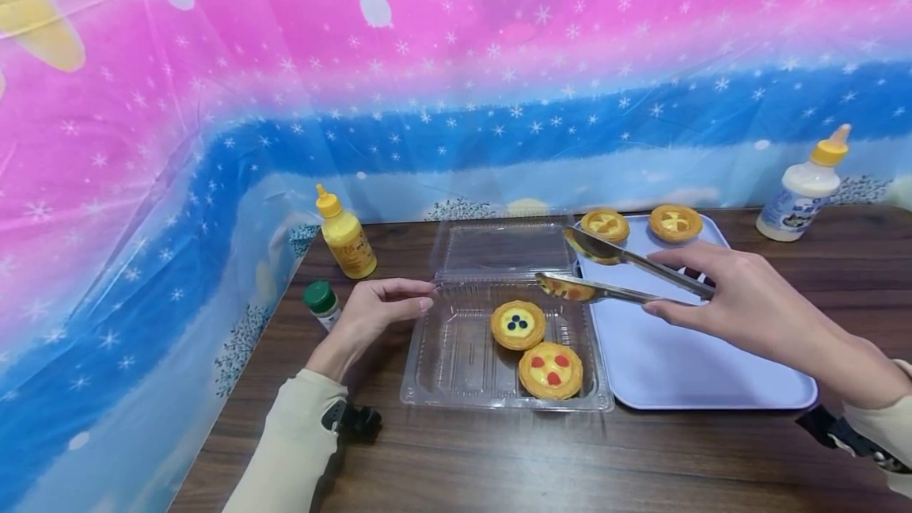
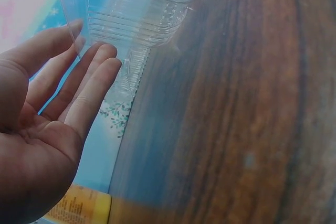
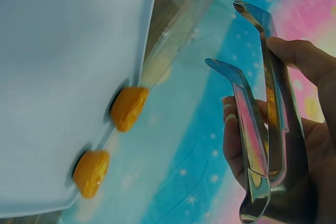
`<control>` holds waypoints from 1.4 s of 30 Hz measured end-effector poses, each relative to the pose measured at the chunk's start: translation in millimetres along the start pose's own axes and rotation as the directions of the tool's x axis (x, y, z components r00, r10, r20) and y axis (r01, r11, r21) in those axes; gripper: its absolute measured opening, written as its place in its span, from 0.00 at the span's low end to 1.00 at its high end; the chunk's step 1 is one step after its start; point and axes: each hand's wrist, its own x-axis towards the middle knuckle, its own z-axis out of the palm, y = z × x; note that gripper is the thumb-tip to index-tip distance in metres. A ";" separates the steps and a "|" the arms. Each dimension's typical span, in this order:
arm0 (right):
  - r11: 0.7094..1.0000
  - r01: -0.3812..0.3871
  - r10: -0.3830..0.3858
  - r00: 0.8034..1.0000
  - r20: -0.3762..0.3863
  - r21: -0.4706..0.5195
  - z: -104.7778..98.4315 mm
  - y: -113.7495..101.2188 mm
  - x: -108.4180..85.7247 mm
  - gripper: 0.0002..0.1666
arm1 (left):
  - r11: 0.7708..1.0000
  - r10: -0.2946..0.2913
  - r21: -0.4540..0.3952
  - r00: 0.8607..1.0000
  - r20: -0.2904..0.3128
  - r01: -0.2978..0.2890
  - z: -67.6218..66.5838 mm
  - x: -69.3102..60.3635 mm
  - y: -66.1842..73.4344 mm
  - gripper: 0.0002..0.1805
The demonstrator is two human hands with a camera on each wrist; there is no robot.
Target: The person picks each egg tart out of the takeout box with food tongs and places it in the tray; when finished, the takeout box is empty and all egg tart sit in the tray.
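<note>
My right hand [image 1: 758, 303] holds metal tongs [image 1: 627, 293], their arms apart with nothing between the tips. The tips hover above the right rear of a clear plastic container [image 1: 456, 396], whose lid [image 1: 492, 248] stands raised behind. In the container, a tart with blue berries [image 1: 518, 324] lies beside one with red pieces [image 1: 551, 370]. My left hand [image 1: 374, 311] has its thumb and fingertips at the container's left rim; its other fingers [image 2: 94, 90] are loosely extended in the left wrist view. Two tarts with yellow topping [image 1: 604, 226] [image 1: 675, 224] sit on the tray's back edge.
A pale lavender tray [image 1: 691, 362] lies right of the container. At the left stand a yellow squeeze bottle [image 1: 347, 242] and a green-capped bottle [image 1: 322, 303]. A white bottle with a yellow cap [image 1: 798, 192] stands at the back right. Patterned cloth [image 1: 456, 70] hangs behind the table.
</note>
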 end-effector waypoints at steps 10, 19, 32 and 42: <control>0.998 0.048 -0.049 0.998 0.041 0.038 15.0 -24.2 -3.3 0.33 | 1.000 -0.002 -0.003 1.000 -0.001 0.002 -0.3 -0.3 0.3 0.19; 0.997 0.053 -0.058 0.995 0.081 0.061 29.3 -39.9 -5.5 0.32 | 1.000 -0.002 -0.002 1.000 0.007 0.002 -0.2 -0.5 -0.6 0.19; 0.998 0.053 -0.056 0.995 0.086 0.032 43.2 -49.6 -5.7 0.32 | 1.000 -0.005 -0.007 1.000 0.007 0.005 -0.4 0.3 0.1 0.19; 0.999 0.031 -0.033 0.992 0.120 0.022 50.0 -54.3 -1.8 0.31 | 1.000 -0.010 -0.001 1.000 0.007 0.010 -0.4 -0.1 1.6 0.19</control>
